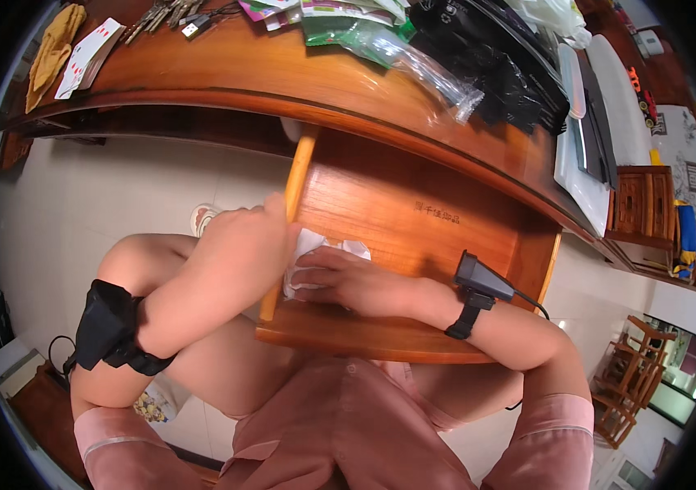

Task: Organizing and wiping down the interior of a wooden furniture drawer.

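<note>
A wooden drawer (397, 202) is pulled out from under a desk (219, 67), over my lap. Inside it my right hand (354, 282) presses a crumpled white tissue or cloth (308, 245) against the drawer's left side, fingers spread over it. My left hand (250, 239) grips the top edge of the drawer's left side panel (300, 165) from outside, its thumb close to the white piece. Part of that piece is hidden under my right fingers. Writing is stamped on the drawer's bottom.
On the desk lie playing cards (87, 58), an orange cloth (54, 52), keys (161, 15), a USB cable (191, 29), plastic packets (348, 30) and a black plastic bag (488, 67). A laptop-like dark slab (596, 147) sits at right. Wooden stools (632, 373) stand on the tiled floor.
</note>
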### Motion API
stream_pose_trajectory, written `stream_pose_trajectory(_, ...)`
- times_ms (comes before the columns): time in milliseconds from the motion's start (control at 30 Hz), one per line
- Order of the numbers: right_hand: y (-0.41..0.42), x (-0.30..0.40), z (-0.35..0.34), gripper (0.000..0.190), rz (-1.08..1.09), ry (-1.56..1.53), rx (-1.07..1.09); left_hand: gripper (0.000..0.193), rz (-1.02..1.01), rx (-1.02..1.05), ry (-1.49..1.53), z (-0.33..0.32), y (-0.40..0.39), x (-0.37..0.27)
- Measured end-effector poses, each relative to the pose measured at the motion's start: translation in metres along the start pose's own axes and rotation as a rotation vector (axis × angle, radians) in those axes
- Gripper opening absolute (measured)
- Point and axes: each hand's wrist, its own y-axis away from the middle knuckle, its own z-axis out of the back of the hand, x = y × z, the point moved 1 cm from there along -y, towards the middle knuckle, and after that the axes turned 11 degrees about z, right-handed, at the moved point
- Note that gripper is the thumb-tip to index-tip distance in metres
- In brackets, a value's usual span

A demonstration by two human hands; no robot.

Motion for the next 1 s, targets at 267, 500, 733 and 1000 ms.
stream_pose_trajectory(267,0.077,0.022,0.024,0.047,-0.014,0.144,0.195,0.025,0.052,0.036,-0.110,0.005,0.002,-0.004)
stream_pose_trajectory(500,0.153,0.050,0.049,0.049,-0.218,0.066,0.342,0.026,0.003,0.038,-0.079,0.009,0.001,-0.008)
stream_pose_trajectory(733,0.170,0.067,0.049,0.042,-0.184,0.419,0.347,0.026,0.000,0.040,-0.107,0.010,0.002,-0.010)
stream_pose_trajectory(1000,0.100,-0.012,0.014,0.038,0.109,0.496,0.133,0.028,0.013,0.015,-0.109,0.009,-0.002,-0.013)
